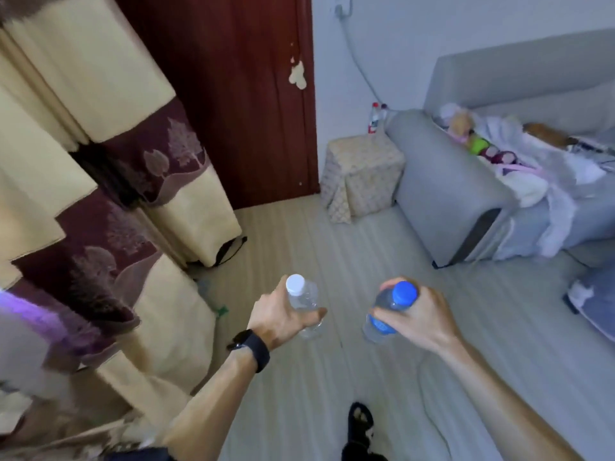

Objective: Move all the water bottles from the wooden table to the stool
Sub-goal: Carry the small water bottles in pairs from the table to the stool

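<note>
Mid-carry: the left grip (279,314) wraps a clear white-capped plastic bottle (304,299), the right grip (421,314) a blue-capped, blue-labelled plastic bottle (382,322), both well short of the cream cloth-covered cube stool (362,174). A red-labelled bottle (373,123) apparently already stands at its far edge; bench unseen.

- No text, brand or number is legible.
- Clear plastic bottle with blue cap and blue label (380,324): label print blurred.
- Clear bottle with red label (374,120) on cream patterned fabric-covered stool (362,171): print too small to read.

Curtain (83,194) blurred at left — sofa (466,201) cut by right edge; far bottle (375,118) tiny, indistinct.
</note>
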Tool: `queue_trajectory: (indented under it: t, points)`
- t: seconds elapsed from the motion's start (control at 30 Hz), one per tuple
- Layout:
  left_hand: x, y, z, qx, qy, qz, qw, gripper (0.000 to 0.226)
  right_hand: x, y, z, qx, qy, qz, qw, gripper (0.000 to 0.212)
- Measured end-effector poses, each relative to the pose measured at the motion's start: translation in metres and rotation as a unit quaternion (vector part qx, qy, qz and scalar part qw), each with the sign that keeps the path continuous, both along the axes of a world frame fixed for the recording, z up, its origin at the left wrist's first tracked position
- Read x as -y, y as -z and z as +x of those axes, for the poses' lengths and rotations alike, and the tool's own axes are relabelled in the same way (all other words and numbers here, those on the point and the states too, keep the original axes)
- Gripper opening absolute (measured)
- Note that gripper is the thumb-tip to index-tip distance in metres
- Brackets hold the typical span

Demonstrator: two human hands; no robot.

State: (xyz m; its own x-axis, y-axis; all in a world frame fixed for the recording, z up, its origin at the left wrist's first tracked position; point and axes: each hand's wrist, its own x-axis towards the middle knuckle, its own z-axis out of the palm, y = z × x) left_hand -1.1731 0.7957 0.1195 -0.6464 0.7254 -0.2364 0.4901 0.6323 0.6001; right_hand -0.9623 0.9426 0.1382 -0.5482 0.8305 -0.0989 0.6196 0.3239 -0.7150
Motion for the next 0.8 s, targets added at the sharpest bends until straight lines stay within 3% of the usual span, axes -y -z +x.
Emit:
queue_trajectory:
  t: [0.13, 0.3, 0.8]
  points:
    - [-0.106, 0.007, -0.039, -0.001, 0.040, -0.008, 0.999, 0.061, -0.088, 0.010, -0.036, -0.019, 0.021, -0.003, 1.000, 0.032]
    - [-0.234, 0.003, -0.083, 0.030, 0.012, 0.014, 0.999, 0.052, -0.219, 0.005, -0.088, -0.027, 0.021, -0.003, 0.999, 0.034]
    - [-0.532, 0.016, -0.239, 0.052, 0.013, 0.015, 0.998, 0.060, -0.528, 0.022, -0.236, -0.021, 0.031, -0.035, 0.999, 0.039]
